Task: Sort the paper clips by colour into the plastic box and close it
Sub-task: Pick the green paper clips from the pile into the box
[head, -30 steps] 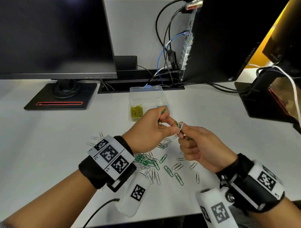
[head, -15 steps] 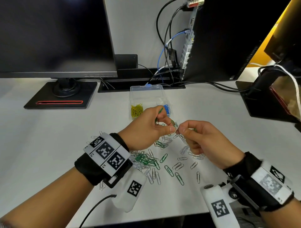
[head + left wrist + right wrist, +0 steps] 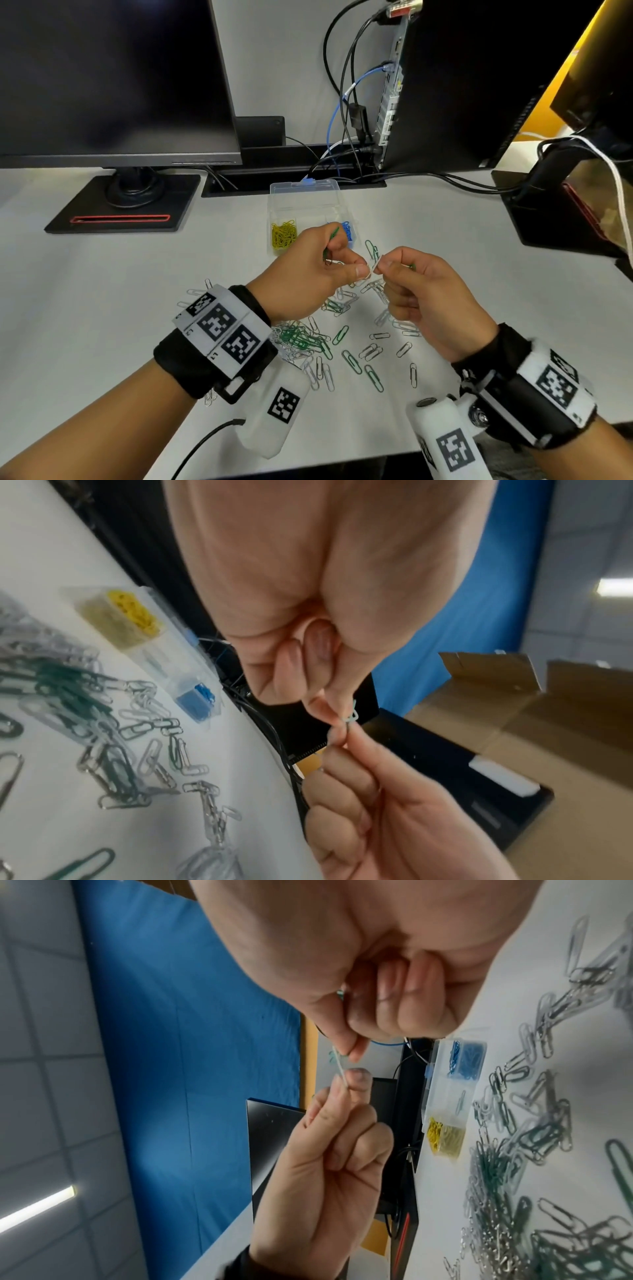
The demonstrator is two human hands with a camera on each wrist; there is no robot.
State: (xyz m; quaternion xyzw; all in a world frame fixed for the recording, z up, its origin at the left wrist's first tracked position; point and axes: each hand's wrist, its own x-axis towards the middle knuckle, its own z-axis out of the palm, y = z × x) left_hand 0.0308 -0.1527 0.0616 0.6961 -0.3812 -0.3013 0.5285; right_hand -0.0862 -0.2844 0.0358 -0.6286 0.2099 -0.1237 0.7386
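Apart now, both hands pinch clips (fingertips nearly touching).

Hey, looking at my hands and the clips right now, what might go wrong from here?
1. Both hands, left hand and right hand, pinch linked clips in mid-air; if they spring apart, one may drop into the mixed pile.
2. The left hand also holds a green clip above the open plastic box; it could fall among the blue clips or yellow clips.
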